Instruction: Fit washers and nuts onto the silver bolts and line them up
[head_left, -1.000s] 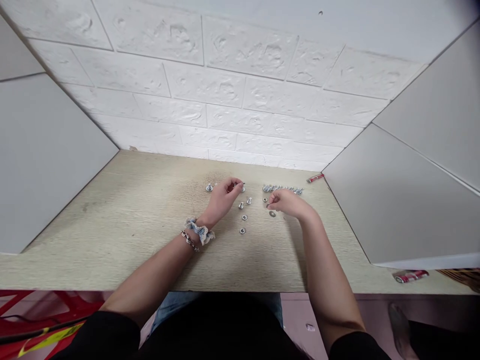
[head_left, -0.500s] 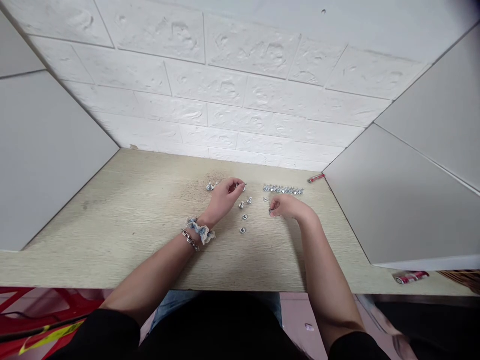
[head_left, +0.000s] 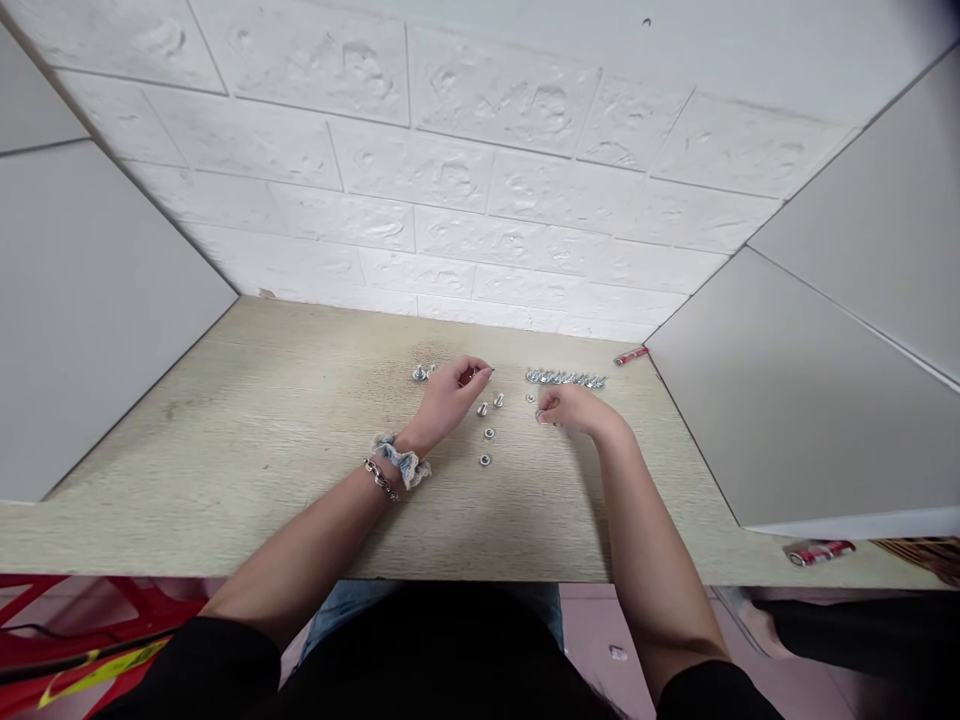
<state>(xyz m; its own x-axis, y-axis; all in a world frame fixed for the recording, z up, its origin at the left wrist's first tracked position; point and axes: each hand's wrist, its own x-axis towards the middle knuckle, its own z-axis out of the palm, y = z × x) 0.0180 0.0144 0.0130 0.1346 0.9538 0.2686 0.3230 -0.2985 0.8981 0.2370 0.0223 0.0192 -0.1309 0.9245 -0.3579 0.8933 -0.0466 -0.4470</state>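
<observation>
My left hand [head_left: 448, 392] is closed in a pinch near the back of the wooden table. Something small may be between its fingertips, but I cannot make it out. Just below its fingers stand two metal bolts [head_left: 482, 409], with two flanged nuts [head_left: 489, 433] nearer to me. More bolts [head_left: 419, 372] lie left of this hand, partly behind it. My right hand [head_left: 574, 409] pinches a small metal nut [head_left: 540, 416], mostly covered by the fingers. Beside those fingertips lies another small nut [head_left: 530, 398]. Behind the right hand runs a tight row of bolts [head_left: 566, 379].
A white brick-patterned wall rises behind the table [head_left: 225, 440], with grey panels [head_left: 810, 420] on both sides. One red battery [head_left: 631, 356] lies at the back right, another red battery [head_left: 821, 553] near the front edge. A person's foot [head_left: 761, 630] shows below on the right.
My right hand has shifted slightly away from me with the nut, toward the small nut on the table. The left hand stays in place. The person's foot at lower right has moved.
</observation>
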